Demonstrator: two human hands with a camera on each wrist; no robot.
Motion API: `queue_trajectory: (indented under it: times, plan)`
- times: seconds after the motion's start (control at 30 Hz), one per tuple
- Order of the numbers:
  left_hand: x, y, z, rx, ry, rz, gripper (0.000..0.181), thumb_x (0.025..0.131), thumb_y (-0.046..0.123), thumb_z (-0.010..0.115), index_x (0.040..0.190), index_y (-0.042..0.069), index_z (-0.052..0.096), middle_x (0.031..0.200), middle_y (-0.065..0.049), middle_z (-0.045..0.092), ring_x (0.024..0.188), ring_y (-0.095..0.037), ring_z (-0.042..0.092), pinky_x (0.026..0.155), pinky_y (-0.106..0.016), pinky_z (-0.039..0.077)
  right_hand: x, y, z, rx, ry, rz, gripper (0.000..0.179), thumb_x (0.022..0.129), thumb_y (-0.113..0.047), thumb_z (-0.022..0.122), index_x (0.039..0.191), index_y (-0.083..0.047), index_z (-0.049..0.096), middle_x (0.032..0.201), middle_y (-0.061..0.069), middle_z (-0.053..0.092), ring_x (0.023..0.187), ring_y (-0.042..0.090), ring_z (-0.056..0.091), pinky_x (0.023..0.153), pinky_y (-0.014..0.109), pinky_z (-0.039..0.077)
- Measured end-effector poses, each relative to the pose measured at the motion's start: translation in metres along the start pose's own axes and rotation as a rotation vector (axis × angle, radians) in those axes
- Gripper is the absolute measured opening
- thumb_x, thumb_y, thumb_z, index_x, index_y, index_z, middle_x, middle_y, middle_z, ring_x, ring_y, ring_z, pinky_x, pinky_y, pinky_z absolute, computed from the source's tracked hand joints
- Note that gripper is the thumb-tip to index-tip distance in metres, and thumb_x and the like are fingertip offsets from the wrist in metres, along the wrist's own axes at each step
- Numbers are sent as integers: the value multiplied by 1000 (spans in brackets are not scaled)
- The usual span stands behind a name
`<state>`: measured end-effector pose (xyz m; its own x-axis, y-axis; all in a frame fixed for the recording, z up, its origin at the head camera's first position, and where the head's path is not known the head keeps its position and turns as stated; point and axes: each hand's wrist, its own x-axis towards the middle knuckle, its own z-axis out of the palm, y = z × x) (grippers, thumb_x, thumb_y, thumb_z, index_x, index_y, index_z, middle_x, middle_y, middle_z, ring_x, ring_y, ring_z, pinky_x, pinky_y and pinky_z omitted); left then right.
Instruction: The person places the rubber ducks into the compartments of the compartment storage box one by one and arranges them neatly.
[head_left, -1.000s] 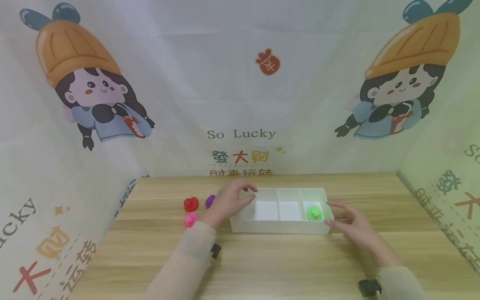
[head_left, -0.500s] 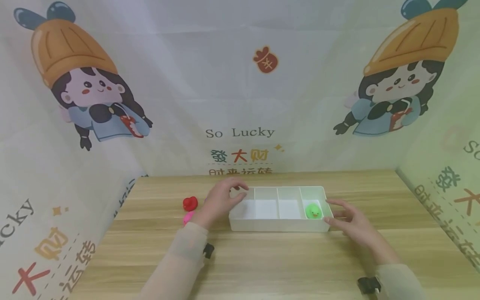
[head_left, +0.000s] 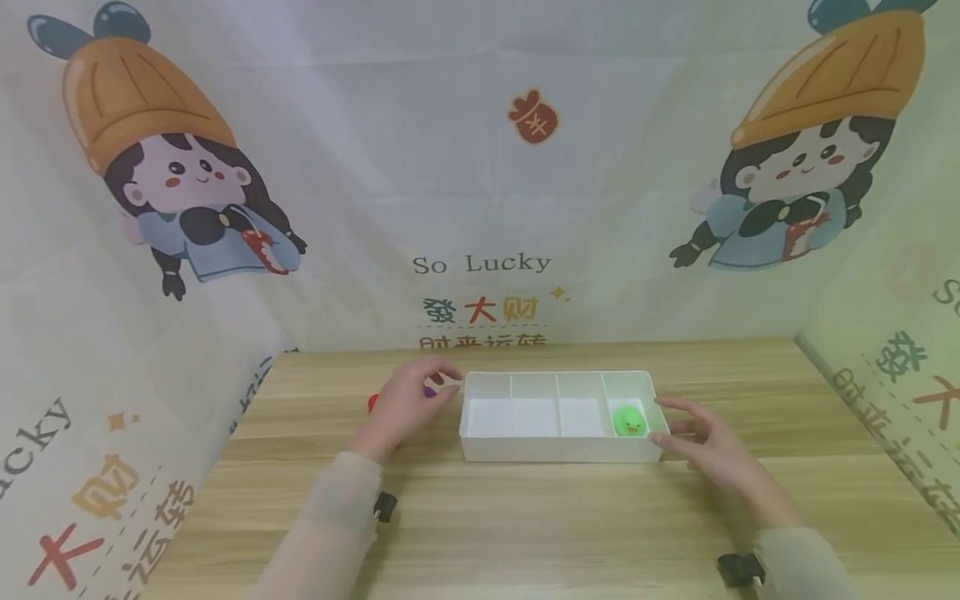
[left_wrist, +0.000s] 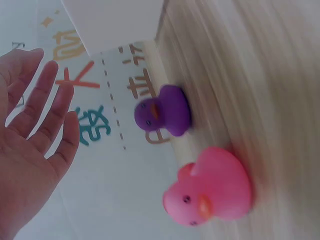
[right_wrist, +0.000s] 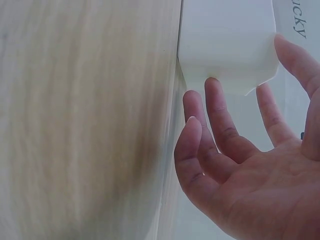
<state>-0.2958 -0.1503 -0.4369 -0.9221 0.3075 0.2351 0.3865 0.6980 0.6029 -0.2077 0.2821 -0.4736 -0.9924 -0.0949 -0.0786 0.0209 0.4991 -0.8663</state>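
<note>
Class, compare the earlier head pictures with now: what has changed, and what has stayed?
The left hand moved left from over the left end of the white tray, uncovering the leftmost compartment. In the head view it now hides the pink duck and most of the red duck. Nothing was visibly picked up. Unchanged: the right hand at the tray's right end, the green duck in the rightmost compartment.

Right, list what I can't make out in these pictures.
Head view: most of the small red toy, behind the left hand.
Head view: the pink rubber duck, apparently behind that hand or wrist.
Left wrist view: the rest of the white plastic tray, past the top edge.
Right wrist view: the green rubber duck, behind the tray's wall.
</note>
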Motion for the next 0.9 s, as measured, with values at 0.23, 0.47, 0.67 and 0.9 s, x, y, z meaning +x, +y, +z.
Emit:
queue_trajectory:
  times: [0.23, 0.47, 0.67, 0.9]
  plan:
    - [-7, -12, -4, -47, 24, -7, 14, 94, 17, 74, 109, 17, 73, 112, -4, 71, 99, -32, 66, 88, -50, 55, 0, 1, 0, -6, 8, -19, 67, 98, -31, 72, 155, -12, 42, 135, 35, 60, 112, 39, 69, 78, 38, 56]
    - [-18, -28, -10, -23, 64, 11, 16, 91, 14, 77, 107, 14, 75, 109, -3, 73, 99, -28, 67, 88, -47, 53, -2, 1, 1, -11, 8, -19, 67, 98, -30, 72, 155, -12, 42, 137, 36, 59, 115, 42, 67, 79, 39, 57]
    - [-26, -38, -16, -16, 76, 13, 15, 91, 14, 77, 106, 11, 76, 108, -4, 73, 97, -25, 65, 85, -49, 55, -2, 1, 2, -13, 8, -13, 67, 98, -30, 72, 155, -11, 42, 135, 36, 60, 111, 39, 69, 78, 37, 56]
    - [-35, -45, -24, 18, 62, -36, 18, 92, 14, 76, 109, 12, 75, 108, -7, 72, 96, -30, 64, 90, -49, 53, -1, 0, 3, -18, 6, -14, 67, 98, -30, 71, 155, -11, 41, 136, 36, 59, 111, 39, 69, 77, 37, 55]
